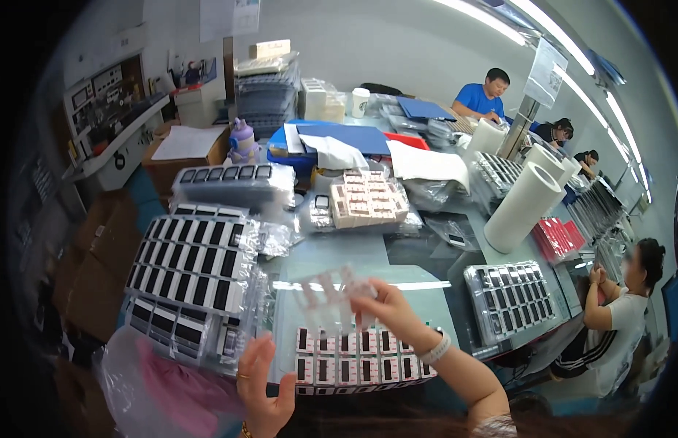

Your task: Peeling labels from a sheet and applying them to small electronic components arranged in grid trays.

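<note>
My right hand (375, 303) pinches the edge of a thin see-through sheet with pinkish marks (324, 296), slightly blurred, held up over the table. Beneath it, close to me, lies a tray of small white-framed pieces with black rectangles and pink markings (346, 358), set in rows. To the left of that tray my left hand (266, 387) is raised, its fingers apart and nothing in them. The sheet hides part of the tray's far edge.
Stacked trays of black-and-white pieces (193, 263) stand at left, another tray (510, 296) at right. Beyond are a pile of pale pink-marked pieces (368, 201), a white roll (525, 208) and a purple bottle (242, 142). Several people sit at right, one in blue (477, 102).
</note>
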